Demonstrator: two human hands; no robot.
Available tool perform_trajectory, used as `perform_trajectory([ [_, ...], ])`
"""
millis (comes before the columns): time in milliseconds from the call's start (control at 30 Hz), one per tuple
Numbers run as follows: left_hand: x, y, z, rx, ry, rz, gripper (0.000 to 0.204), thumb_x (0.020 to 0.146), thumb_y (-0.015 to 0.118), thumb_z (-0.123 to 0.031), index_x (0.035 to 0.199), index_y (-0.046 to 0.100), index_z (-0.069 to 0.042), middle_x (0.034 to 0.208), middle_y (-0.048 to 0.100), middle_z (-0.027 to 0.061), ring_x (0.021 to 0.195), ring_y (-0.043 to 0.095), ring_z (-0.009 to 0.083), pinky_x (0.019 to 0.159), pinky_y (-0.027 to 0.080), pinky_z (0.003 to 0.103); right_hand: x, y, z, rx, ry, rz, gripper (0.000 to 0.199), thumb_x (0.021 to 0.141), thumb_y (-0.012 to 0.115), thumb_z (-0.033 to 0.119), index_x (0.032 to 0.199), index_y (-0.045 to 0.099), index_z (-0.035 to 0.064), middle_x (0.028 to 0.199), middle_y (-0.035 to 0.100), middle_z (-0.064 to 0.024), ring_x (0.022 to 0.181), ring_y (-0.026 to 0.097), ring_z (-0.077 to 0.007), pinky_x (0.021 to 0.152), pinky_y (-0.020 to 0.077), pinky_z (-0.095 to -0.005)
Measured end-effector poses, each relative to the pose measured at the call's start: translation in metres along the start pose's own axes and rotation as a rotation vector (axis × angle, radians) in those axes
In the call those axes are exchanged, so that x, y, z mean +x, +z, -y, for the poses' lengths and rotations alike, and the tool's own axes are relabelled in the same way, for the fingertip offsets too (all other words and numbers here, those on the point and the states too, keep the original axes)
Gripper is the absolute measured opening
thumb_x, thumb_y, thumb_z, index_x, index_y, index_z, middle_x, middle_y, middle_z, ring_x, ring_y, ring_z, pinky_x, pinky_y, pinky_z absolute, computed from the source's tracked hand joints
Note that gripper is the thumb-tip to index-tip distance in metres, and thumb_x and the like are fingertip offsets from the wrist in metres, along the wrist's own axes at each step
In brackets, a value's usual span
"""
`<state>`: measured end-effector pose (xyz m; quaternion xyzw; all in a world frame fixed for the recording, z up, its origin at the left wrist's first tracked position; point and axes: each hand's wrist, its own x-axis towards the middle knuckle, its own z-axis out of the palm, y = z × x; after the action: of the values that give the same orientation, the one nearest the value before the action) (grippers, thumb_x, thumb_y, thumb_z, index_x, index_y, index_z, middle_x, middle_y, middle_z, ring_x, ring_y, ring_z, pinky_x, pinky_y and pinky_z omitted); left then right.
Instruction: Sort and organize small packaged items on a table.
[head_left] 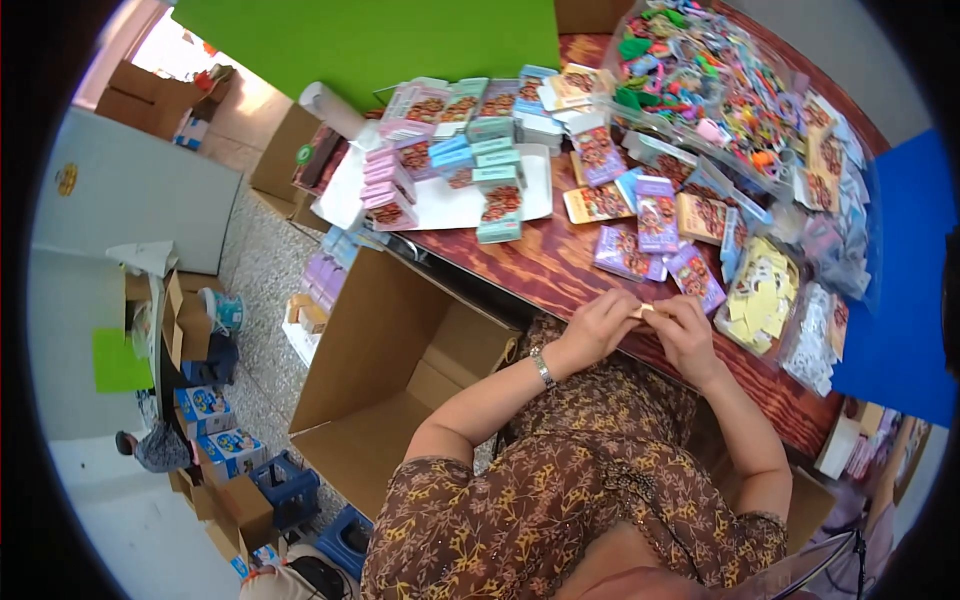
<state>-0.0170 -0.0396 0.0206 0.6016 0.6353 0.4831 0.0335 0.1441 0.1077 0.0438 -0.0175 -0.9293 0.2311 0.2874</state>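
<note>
At the table's front edge, my left hand (598,327) and my right hand (686,340) meet, fingertips pinched on a small pale yellow piece (643,311). Most of that piece is covered by the fingers, so its kind cannot be made out. Just beyond my hands lie small purple boxes (695,277) with printed fronts, mixed with orange and blue ones. To the right of my right hand is a clear bag of pale yellow pieces (762,298). Beside it sits a clear bag of white pieces (808,340).
A big clear tub of colourful small toys (700,80) stands at the back right. Rows of small boxes (500,200) stand on a white tray (440,212) at the back left. A large open carton (375,350) is left of my lap. Blue stools (285,490) stand on the floor.
</note>
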Motion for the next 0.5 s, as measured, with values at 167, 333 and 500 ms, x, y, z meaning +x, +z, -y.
perform_trajectory([
  [167,-0.005,-0.053,-0.008,-0.024,-0.141,0.116,0.039,0.087,0.074,-0.006,0.124,0.062,-0.003,0.109,0.066,0.0148,0.095,0.069,0.0335,0.078,0.059,0.040,0.028,0.011,0.023,0.130,-0.015,0.010,0.035,0.079,0.075,-0.002,0.113,0.072,0.0065,0.108,0.065,-0.0110,0.097,0.063,-0.0307,0.083,0.0543,-0.0402],
  [333,0.011,-0.178,0.015,0.373,-0.093,-0.043,0.040,0.084,0.077,-0.005,0.122,0.065,-0.005,0.110,0.070,0.0130,0.094,0.069,0.0321,0.079,0.058,0.040,0.058,0.020,0.040,0.193,-0.013,-0.052,0.035,0.083,0.074,-0.003,0.118,0.068,0.0034,0.110,0.065,-0.0138,0.097,0.065,-0.0325,0.080,0.0537,-0.0396],
  [500,0.031,-0.269,0.051,0.478,-0.414,-0.102,0.031,0.089,0.073,-0.010,0.118,0.066,-0.003,0.101,0.066,0.0172,0.088,0.067,0.0346,0.077,0.054,0.042,0.061,0.030,0.032,0.206,-0.025,0.008,0.035,0.085,0.073,-0.004,0.119,0.067,0.0025,0.111,0.065,-0.0147,0.096,0.066,-0.0314,0.081,0.0539,-0.0393],
])
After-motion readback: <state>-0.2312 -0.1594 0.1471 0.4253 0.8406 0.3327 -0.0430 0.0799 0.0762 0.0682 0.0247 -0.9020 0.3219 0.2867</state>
